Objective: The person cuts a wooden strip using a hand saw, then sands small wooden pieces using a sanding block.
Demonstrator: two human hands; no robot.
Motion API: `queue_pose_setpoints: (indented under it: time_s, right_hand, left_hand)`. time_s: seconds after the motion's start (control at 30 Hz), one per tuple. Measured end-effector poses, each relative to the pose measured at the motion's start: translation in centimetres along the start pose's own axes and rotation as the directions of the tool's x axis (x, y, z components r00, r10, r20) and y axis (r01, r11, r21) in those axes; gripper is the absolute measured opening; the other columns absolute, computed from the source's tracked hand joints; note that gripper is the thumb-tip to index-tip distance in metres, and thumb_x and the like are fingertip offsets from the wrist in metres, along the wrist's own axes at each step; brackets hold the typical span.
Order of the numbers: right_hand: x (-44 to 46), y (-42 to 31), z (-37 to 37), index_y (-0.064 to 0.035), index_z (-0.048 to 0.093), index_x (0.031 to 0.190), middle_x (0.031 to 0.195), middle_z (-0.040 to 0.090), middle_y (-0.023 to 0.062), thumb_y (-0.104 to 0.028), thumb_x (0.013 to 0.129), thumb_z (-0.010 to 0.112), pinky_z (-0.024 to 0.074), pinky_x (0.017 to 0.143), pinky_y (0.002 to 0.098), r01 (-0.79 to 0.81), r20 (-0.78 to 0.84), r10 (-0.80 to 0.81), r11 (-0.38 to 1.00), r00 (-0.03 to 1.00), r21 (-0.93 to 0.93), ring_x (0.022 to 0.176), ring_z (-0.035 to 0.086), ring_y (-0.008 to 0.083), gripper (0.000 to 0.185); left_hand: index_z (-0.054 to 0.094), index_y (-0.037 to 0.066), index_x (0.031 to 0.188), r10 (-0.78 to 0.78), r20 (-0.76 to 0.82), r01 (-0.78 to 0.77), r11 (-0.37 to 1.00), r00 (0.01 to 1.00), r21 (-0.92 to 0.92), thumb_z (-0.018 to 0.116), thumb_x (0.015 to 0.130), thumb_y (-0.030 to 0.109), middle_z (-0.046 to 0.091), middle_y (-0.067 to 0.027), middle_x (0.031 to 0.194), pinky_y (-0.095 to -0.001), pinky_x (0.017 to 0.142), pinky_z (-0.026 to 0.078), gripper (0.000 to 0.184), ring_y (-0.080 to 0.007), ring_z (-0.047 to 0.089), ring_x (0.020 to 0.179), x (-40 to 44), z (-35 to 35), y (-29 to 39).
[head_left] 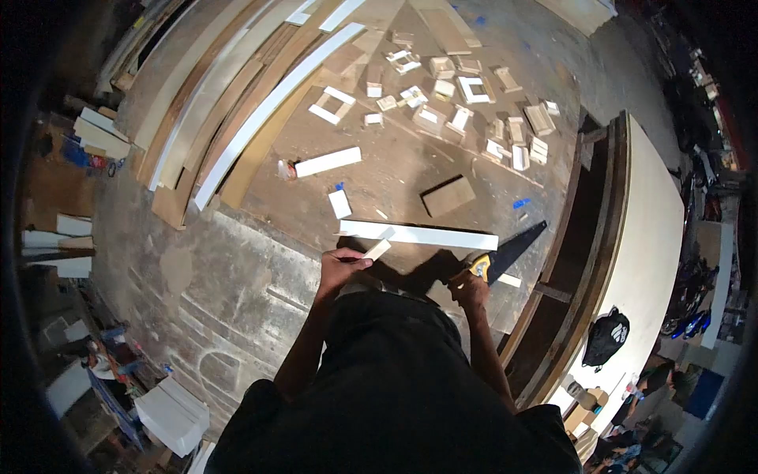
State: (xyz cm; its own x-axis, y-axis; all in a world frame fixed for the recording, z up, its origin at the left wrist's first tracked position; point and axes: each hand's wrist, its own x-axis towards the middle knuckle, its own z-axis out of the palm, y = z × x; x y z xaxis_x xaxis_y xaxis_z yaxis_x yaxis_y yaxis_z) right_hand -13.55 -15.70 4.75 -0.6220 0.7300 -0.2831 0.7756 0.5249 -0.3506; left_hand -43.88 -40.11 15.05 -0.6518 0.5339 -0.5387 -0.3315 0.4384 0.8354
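Note:
Between the fingers of my left hand (pixel 341 267) is a small pale wood piece (pixel 377 250), held near the left part of a long white strip (pixel 426 235) that lies across the work surface. My right hand (pixel 471 290) is closed round the yellow handle of a hand saw (pixel 517 251), whose dark blade points up and to the right, past the strip's right end. A short white block (pixel 339 205) lies above the strip's left end, and a brown block (pixel 448 196) lies above its middle.
Long boards (pixel 260 110) lie at the upper left. Several small wooden frames and blocks (pixel 475 90) are scattered at the top. Another white piece (pixel 328 162) lies left of centre. On the right stands a pale-topped bench (pixel 649 229) with a black bag (pixel 606 338). People are at the lower right.

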Motion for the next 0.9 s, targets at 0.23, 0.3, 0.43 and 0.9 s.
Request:
queue_pose_setpoints:
  time_s: [0.23, 0.3, 0.43, 0.9]
  right_hand:
    - [0.2, -5.8, -1.9, -0.0169, 0.074, 0.083, 0.076, 0.072, 0.0085, -0.039, 0.069, 0.083, 0.0572, 0.064, 0.0424, -0.169, -0.036, 0.166, 0.976, 0.986, -0.136, 0.073, 0.072, 0.029, 0.027]
    - [0.2, -5.2, -0.3, -0.0189, 0.076, 0.084, 0.077, 0.073, 0.0083, -0.04, 0.071, 0.081, 0.057, 0.066, 0.0421, -0.223, -0.096, 0.21, 0.965, 0.973, -0.14, 0.074, 0.072, 0.0284, 0.026]
    - [0.5, -7.9, -1.7, -0.0173, 0.079, 0.087, 0.059, 0.067, 0.005, -0.042, 0.07, 0.081, 0.0552, 0.059, 0.037, -0.255, -0.148, 0.239, 0.961, 0.96, -0.106, 0.057, 0.069, 0.0222, 0.03]
    - [13.7, -18.2, -3.0, 0.0107, 0.056, 0.123, 0.1, 0.07, 0.0294, -0.067, 0.075, 0.073, 0.0531, 0.087, 0.04, -0.482, -0.231, 0.603, 0.77, 0.763, 0.419, 0.097, 0.07, 0.0379, 0.093]
  left_hand:
    - [0.074, 0.005, 0.084, 0.186, 0.178, -0.162, 0.977, 0.966, -0.14, 0.088, 0.076, 0.016, 0.069, -0.0004, 0.082, -0.0257, 0.069, 0.05, 0.02, -0.007, 0.062, 0.076, 6.6, -8.5, -2.1]
    - [0.072, 0.005, 0.084, 0.178, 0.196, -0.152, 0.978, 0.964, -0.141, 0.088, 0.075, 0.016, 0.069, -0.0002, 0.08, -0.0258, 0.069, 0.05, 0.022, -0.0072, 0.062, 0.076, 7.1, -10.1, -1.4]
    - [0.07, 0.005, 0.084, 0.134, 0.282, -0.057, 0.963, 0.95, -0.265, 0.089, 0.074, 0.017, 0.067, -0.0003, 0.078, -0.0257, 0.069, 0.049, 0.025, -0.0078, 0.061, 0.075, 8.4, -11.9, -0.6]
    - [0.068, 0.001, 0.108, 0.003, 0.449, 0.13, 0.955, 0.894, -0.265, 0.085, 0.073, 0.02, 0.069, -0.0058, 0.091, -0.031, 0.074, 0.055, 0.043, -0.0129, 0.065, 0.078, 10.1, -14.6, 3.9]
